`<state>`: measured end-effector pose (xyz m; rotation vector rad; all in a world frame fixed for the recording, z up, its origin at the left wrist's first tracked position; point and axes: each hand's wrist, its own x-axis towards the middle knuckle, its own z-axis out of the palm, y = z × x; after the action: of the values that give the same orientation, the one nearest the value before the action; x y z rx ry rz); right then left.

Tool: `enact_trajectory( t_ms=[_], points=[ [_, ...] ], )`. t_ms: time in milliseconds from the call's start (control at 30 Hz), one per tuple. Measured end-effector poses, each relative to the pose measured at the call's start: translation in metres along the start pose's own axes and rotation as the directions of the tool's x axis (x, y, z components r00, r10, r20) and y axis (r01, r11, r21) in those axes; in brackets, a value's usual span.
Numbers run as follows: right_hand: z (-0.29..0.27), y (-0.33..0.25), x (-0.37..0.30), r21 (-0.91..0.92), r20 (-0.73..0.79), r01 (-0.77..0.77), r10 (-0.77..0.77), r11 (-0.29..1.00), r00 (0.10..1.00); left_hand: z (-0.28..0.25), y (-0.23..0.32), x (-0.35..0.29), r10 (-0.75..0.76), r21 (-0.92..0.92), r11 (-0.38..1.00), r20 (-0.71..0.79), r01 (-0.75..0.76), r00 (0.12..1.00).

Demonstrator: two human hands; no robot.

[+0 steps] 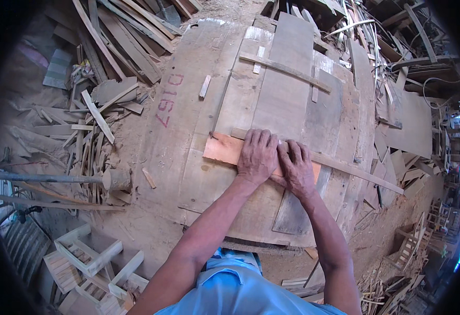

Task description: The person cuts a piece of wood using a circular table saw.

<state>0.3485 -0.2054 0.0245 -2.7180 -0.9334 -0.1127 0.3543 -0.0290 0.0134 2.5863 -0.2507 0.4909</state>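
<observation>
A light-blue cloth shirt is showing near; half-curled left hand and right hand, closure unclear, are covering a flat orange-brown wooden board, likely stiff, best edge-held.

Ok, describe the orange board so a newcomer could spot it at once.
Start at the big wooden table mid-picture, then find the left hand and right hand side by side over it. Beneath both lies the orange board, its ends showing past them. Its bright colour sets it apart from the long pale strip behind and the dull greyish panel beyond.
</observation>
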Motion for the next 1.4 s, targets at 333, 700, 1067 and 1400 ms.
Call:
enact_trajectory(
  t_ms=[333,700,1067,1400],
  points=[
    [0.003,0.008,0.009,0.009,-0.013,-0.018,0.018,1.000,1.000,0.004,-0.004,0.011,0.001,-0.043,0.999,0.030,0.000,1.000],
    [0.003,0.016,0.019,-0.008,0.013,-0.016,0.016,1.000,1.000,0.009,-0.009,0.021,0.008,-0.042,0.999,-0.031,-0.009,0.999],
    [0.000,0.021,0.032,-0.040,0.015,-0.039,0.040,0.998,0.999,0.013,-0.014,0.035,0.035,-0.057,0.998,-0.046,-0.037,0.998],
    [0.007,0.024,0.031,-0.053,-0.091,0.012,-0.017,0.999,0.996,0.024,-0.016,0.035,0.070,-0.014,0.997,-0.220,-0.075,0.973]
  ],
)
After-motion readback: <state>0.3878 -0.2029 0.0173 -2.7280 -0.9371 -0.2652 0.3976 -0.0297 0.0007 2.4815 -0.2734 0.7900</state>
